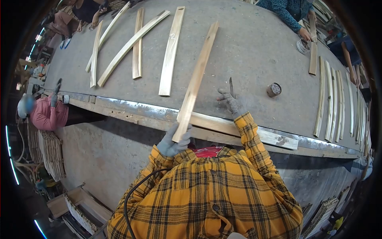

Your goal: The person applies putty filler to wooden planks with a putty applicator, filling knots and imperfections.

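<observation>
In a grey glove, my left hand is closed around the near end of a long wooden slat. The slat slants up and away over the table, its far end to the right. My right hand, also gloved, is over the table with a thin knife pointing away from me; its handle is hidden in the hand. Another wooden slat lies along the table's front edge, passing beneath the held slat and my right forearm. To the right of my right hand stands a small tin with dark contents.
Several slats lie on the grey table at the left, some crossed. More slats lie in a row at the right. People work at the far right, far left and left end. A cable runs along my left sleeve.
</observation>
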Demonstrator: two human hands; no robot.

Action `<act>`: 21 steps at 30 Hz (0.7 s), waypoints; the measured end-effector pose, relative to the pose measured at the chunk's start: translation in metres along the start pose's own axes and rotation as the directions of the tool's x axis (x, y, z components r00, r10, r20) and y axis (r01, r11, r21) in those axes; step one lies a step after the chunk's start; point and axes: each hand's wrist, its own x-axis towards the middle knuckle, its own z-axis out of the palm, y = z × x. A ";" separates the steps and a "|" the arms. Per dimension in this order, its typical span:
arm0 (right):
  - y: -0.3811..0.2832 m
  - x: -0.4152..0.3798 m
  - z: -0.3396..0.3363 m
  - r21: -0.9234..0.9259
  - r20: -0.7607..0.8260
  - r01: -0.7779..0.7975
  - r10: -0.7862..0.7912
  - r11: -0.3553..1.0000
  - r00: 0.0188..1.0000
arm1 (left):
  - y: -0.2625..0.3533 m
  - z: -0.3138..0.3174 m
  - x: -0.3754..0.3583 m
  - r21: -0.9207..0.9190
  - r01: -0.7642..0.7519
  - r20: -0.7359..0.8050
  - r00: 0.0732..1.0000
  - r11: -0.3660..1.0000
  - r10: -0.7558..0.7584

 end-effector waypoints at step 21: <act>0.018 -0.050 0.062 -0.088 0.045 0.271 -0.268 0.959 0.962 | -0.058 -0.032 0.071 -0.426 0.426 0.665 0.746 0.798 -0.043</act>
